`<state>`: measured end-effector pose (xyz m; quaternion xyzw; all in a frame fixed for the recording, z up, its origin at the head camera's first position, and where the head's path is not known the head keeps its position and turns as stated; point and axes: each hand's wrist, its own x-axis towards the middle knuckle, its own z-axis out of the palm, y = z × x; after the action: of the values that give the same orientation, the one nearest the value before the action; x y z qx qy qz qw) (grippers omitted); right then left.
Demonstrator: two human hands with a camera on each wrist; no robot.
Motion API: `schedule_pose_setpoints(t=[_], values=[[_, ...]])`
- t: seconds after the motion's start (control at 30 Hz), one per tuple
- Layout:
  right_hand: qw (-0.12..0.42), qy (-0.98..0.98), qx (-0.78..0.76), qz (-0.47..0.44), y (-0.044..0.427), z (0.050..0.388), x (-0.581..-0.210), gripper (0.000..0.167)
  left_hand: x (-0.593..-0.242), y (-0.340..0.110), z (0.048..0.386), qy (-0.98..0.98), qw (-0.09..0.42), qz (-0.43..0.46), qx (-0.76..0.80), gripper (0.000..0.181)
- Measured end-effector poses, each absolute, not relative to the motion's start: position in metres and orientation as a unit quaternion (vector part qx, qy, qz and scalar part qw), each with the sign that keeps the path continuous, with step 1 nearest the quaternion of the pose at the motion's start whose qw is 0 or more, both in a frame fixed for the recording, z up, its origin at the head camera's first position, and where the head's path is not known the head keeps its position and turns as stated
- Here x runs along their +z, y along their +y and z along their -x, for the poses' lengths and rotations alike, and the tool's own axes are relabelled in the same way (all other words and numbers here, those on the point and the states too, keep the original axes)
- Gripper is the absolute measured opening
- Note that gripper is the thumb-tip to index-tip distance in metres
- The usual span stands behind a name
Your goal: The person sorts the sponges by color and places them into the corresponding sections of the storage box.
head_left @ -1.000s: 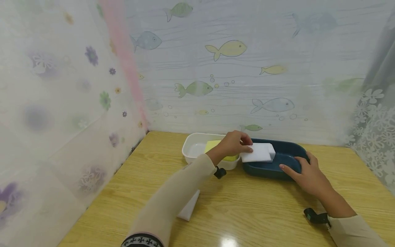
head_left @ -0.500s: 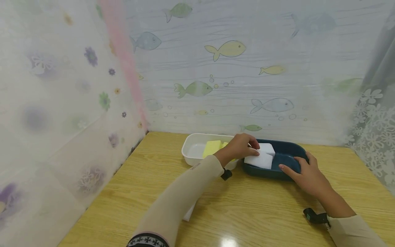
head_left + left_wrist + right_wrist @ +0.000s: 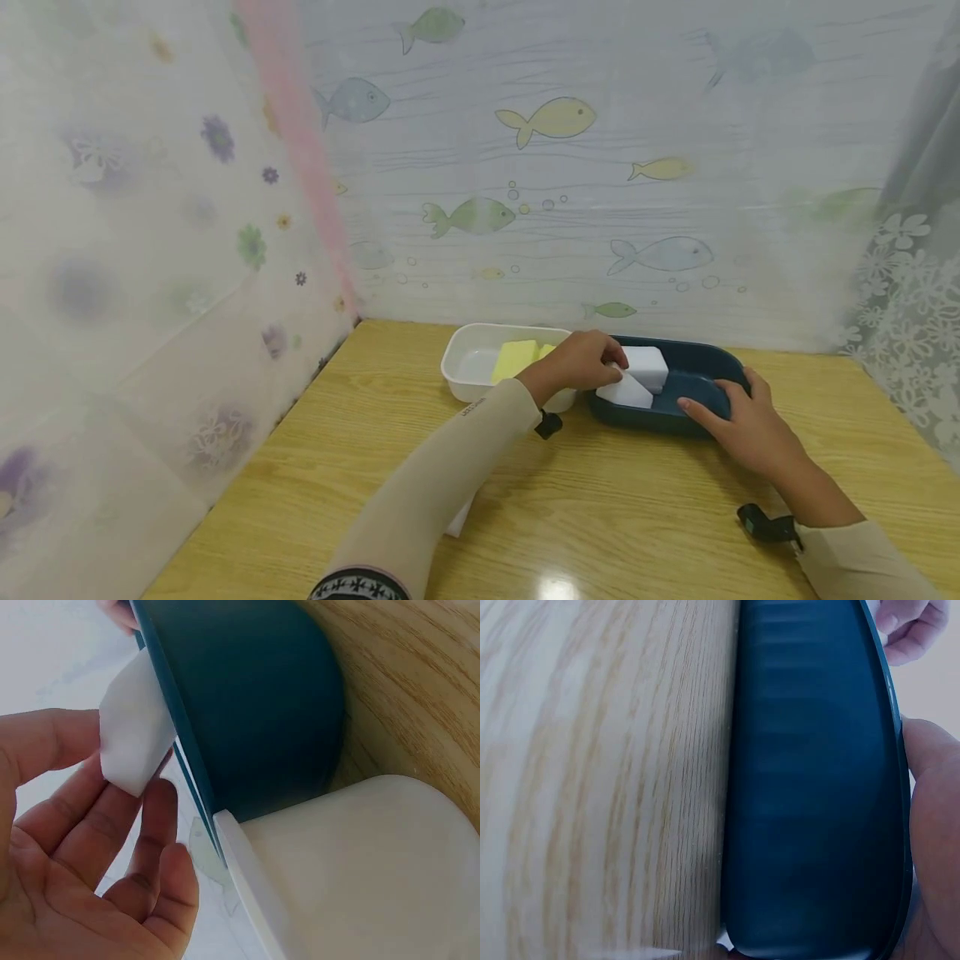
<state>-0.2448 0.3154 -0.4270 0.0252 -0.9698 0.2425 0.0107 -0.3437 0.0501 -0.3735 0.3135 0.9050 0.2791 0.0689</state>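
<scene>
My left hand (image 3: 581, 362) pinches a white sponge (image 3: 625, 392) by its edge at the left end of a dark blue plastic basin (image 3: 645, 421). In the left wrist view that sponge (image 3: 135, 724) stands tilted between thumb and fingers, partly below the basin's rim. Another white sponge (image 3: 647, 367) lies in the basin just behind it. At the basin's right end, my right hand (image 3: 761, 433) holds the rim, thumb over the front edge and fingers over the end wall. The right wrist view shows the thumb (image 3: 930, 761) against the rim.
Touching or nearly touching the blue basin on its left is a white basin (image 3: 468, 387) with yellow sponges (image 3: 515, 358) in it. A white piece (image 3: 459, 518) lies on the wooden table (image 3: 600, 508), partly hidden by the left sleeve. A fish-patterned curtain (image 3: 555, 208) hangs behind.
My left hand has lowered the white sponge from above the basin's left end into it, and the sponge has turned and tilted. My right hand has stayed at the rim.
</scene>
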Motion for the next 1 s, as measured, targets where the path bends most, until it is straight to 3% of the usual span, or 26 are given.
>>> schedule_pose_setpoints(t=[1.0], values=[[0.012,-0.972,0.235,-0.023,0.317,0.246,-0.426,0.103,-0.373,0.063,0.335,0.955,0.005,-0.262,0.137,0.015]])
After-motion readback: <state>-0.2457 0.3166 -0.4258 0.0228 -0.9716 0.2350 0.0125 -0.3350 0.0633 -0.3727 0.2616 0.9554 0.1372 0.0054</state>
